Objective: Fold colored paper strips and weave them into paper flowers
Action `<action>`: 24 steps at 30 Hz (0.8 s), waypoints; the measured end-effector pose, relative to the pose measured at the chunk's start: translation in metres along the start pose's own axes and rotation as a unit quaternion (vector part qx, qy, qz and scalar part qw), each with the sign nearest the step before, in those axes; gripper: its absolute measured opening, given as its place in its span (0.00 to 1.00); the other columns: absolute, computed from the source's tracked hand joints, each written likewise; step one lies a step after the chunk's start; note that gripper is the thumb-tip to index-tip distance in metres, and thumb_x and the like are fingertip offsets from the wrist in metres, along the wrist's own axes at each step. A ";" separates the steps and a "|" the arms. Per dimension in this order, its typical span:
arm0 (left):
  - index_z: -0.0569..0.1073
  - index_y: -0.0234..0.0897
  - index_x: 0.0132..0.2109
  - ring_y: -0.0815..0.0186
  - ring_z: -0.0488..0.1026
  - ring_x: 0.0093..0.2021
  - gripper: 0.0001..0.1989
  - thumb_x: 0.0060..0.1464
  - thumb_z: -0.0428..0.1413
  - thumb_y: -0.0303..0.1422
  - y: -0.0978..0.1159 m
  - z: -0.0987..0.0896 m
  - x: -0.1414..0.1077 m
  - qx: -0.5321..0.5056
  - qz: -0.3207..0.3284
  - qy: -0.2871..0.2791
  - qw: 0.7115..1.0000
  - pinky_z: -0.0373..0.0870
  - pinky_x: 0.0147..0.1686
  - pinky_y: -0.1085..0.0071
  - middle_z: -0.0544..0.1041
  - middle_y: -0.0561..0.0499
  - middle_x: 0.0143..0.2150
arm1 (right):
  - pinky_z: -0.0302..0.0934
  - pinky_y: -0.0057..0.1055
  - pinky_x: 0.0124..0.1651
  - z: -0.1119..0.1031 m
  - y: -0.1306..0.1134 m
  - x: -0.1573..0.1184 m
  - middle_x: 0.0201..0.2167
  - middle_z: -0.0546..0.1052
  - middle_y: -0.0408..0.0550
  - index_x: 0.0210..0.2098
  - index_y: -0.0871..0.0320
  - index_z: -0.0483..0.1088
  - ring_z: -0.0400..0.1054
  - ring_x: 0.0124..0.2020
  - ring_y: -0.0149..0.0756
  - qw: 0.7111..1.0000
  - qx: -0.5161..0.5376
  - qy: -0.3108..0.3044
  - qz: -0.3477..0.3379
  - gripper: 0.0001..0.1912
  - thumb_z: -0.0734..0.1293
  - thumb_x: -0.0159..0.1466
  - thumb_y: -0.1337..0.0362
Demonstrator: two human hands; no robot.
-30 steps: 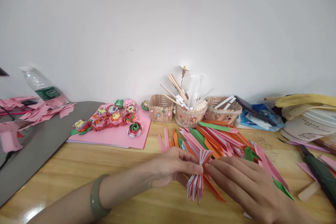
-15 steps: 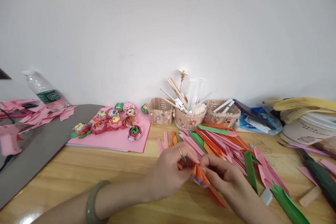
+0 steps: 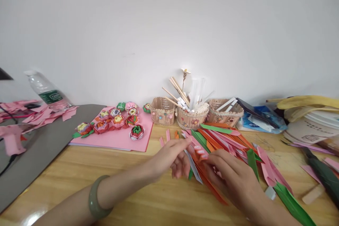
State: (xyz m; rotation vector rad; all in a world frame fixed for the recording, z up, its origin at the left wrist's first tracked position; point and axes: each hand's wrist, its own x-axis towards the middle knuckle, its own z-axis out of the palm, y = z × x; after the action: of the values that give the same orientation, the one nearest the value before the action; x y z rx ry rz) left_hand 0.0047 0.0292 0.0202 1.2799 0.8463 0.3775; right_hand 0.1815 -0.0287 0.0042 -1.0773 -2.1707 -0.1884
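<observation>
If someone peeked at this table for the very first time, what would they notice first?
Probably the colourful paper flowers, most of them gathered on the pink sheets left of centre. Next might come the jumble of pink, orange and green paper strips, spread in front of the decorated baskets by the wall. Nearer the viewer, the right hand's grip holds a small folded orange paper piece.

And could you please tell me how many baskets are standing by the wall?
3, in a row: left basket, middle basket with wooden sticks in it, and right basket.
</observation>
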 end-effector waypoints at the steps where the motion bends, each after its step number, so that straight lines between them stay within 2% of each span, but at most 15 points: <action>1: 0.66 0.33 0.28 0.75 0.56 0.10 0.32 0.48 0.36 0.59 0.000 0.000 0.001 -0.008 -0.054 -0.038 0.998 0.49 0.12 0.77 0.66 0.55 0.13 | 0.60 0.27 0.27 0.000 0.001 -0.002 0.24 0.72 0.47 0.34 0.59 0.66 0.65 0.25 0.32 0.998 -0.034 0.006 -0.050 0.08 0.57 0.61 0.74; 3: 0.67 0.32 0.24 0.75 0.58 0.11 0.36 0.44 0.35 0.62 -0.002 0.000 0.001 -0.017 -0.108 -0.081 0.991 0.50 0.13 0.77 0.67 0.52 0.14 | 0.62 0.30 0.30 -0.002 0.003 -0.003 0.26 0.74 0.50 0.39 0.61 0.65 0.67 0.27 0.35 0.991 -0.070 -0.005 -0.117 0.10 0.56 0.62 0.74; 6: 0.65 0.33 0.23 0.77 0.56 0.13 0.26 0.43 0.50 0.55 -0.003 0.002 -0.001 -0.040 -0.065 -0.092 0.993 0.49 0.14 0.78 0.64 0.56 0.15 | 0.62 0.31 0.30 -0.004 0.002 -0.002 0.28 0.74 0.52 0.41 0.62 0.64 0.67 0.28 0.37 0.988 -0.070 -0.019 -0.136 0.11 0.55 0.63 0.73; 8: 0.66 0.33 0.26 0.78 0.54 0.15 0.18 0.41 0.59 0.45 -0.002 0.003 -0.004 -0.041 -0.015 -0.095 0.995 0.49 0.15 0.79 0.63 0.59 0.18 | 0.61 0.29 0.29 -0.004 -0.001 -0.001 0.27 0.72 0.50 0.39 0.61 0.64 0.66 0.27 0.35 0.994 -0.035 -0.017 -0.104 0.09 0.55 0.63 0.73; 10: 0.68 0.33 0.32 0.78 0.57 0.19 0.15 0.40 0.61 0.39 -0.001 0.004 -0.005 -0.001 0.041 -0.089 0.995 0.52 0.18 0.79 0.66 0.57 0.23 | 0.60 0.26 0.28 -0.003 -0.003 0.001 0.26 0.71 0.48 0.36 0.59 0.63 0.65 0.27 0.32 0.998 0.027 -0.019 -0.045 0.07 0.56 0.62 0.74; 13: 0.71 0.34 0.36 0.73 0.64 0.27 0.11 0.44 0.59 0.34 -0.001 0.006 -0.007 0.128 0.164 -0.022 0.978 0.60 0.26 0.77 0.71 0.53 0.30 | 0.56 0.25 0.27 -0.003 -0.008 0.002 0.25 0.68 0.44 0.31 0.57 0.62 0.61 0.25 0.29 0.986 0.141 -0.051 0.077 0.06 0.57 0.63 0.71; 15: 0.73 0.36 0.36 0.69 0.67 0.31 0.07 0.49 0.56 0.32 -0.003 0.005 -0.009 0.225 0.252 0.037 0.940 0.63 0.31 0.74 0.72 0.51 0.31 | 0.55 0.25 0.26 -0.003 -0.010 0.003 0.24 0.66 0.42 0.28 0.57 0.61 0.59 0.24 0.29 0.952 0.234 -0.079 0.179 0.08 0.57 0.64 0.67; 17: 0.74 0.38 0.37 0.66 0.69 0.35 0.07 0.52 0.52 0.32 -0.007 0.002 -0.010 0.289 0.321 0.074 0.899 0.64 0.34 0.73 0.73 0.50 0.32 | 0.53 0.24 0.25 -0.003 -0.012 0.005 0.22 0.63 0.40 0.28 0.57 0.62 0.56 0.23 0.28 0.889 0.350 -0.113 0.273 0.10 0.57 0.64 0.62; 19: 0.74 0.41 0.41 0.65 0.71 0.39 0.10 0.53 0.51 0.33 -0.011 -0.003 -0.010 0.304 0.358 0.074 0.880 0.66 0.37 0.72 0.75 0.49 0.34 | 0.49 0.24 0.22 -0.002 -0.013 0.007 0.20 0.59 0.38 0.28 0.58 0.62 0.52 0.20 0.26 0.824 0.440 -0.133 0.331 0.12 0.57 0.63 0.57; 20: 0.73 0.42 0.43 0.64 0.71 0.42 0.11 0.52 0.52 0.34 -0.013 -0.005 -0.010 0.305 0.368 0.062 0.876 0.65 0.40 0.71 0.75 0.49 0.37 | 0.49 0.23 0.21 -0.001 -0.013 0.007 0.20 0.58 0.38 0.28 0.58 0.62 0.51 0.19 0.26 0.811 0.454 -0.134 0.342 0.13 0.57 0.63 0.56; 21: 0.72 0.43 0.45 0.64 0.71 0.44 0.13 0.53 0.51 0.34 -0.014 -0.007 -0.009 0.300 0.376 0.066 0.874 0.65 0.42 0.71 0.75 0.48 0.40 | 0.49 0.23 0.21 -0.001 -0.013 0.007 0.20 0.59 0.38 0.28 0.59 0.63 0.52 0.19 0.26 0.819 0.442 -0.129 0.343 0.13 0.57 0.63 0.57; 22: 0.70 0.42 0.47 0.64 0.70 0.44 0.14 0.54 0.49 0.34 -0.014 -0.008 -0.008 0.287 0.377 0.085 0.877 0.65 0.43 0.70 0.74 0.47 0.43 | 0.51 0.24 0.22 -0.001 -0.012 0.007 0.21 0.60 0.39 0.28 0.58 0.62 0.53 0.20 0.27 0.845 0.405 -0.117 0.329 0.12 0.57 0.63 0.58; 23: 0.69 0.40 0.47 0.65 0.71 0.42 0.14 0.54 0.49 0.35 -0.013 -0.008 -0.006 0.260 0.365 0.115 0.887 0.66 0.40 0.71 0.74 0.47 0.43 | 0.52 0.24 0.23 0.000 -0.011 0.006 0.21 0.62 0.40 0.28 0.58 0.62 0.56 0.22 0.27 0.882 0.349 -0.101 0.300 0.11 0.57 0.64 0.60; 24: 0.69 0.38 0.46 0.67 0.72 0.36 0.14 0.54 0.48 0.37 -0.012 -0.008 -0.004 0.220 0.326 0.147 0.907 0.67 0.35 0.73 0.75 0.47 0.39 | 0.54 0.25 0.25 0.000 -0.010 0.004 0.22 0.65 0.41 0.28 0.58 0.62 0.58 0.23 0.28 0.923 0.278 -0.079 0.253 0.10 0.56 0.64 0.63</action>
State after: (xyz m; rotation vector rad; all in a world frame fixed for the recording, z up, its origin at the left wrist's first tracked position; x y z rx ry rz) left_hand -0.0061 0.0281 0.0101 1.9641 0.7546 0.9727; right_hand 0.1727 -0.0323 0.0089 -1.2822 -1.8181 0.7292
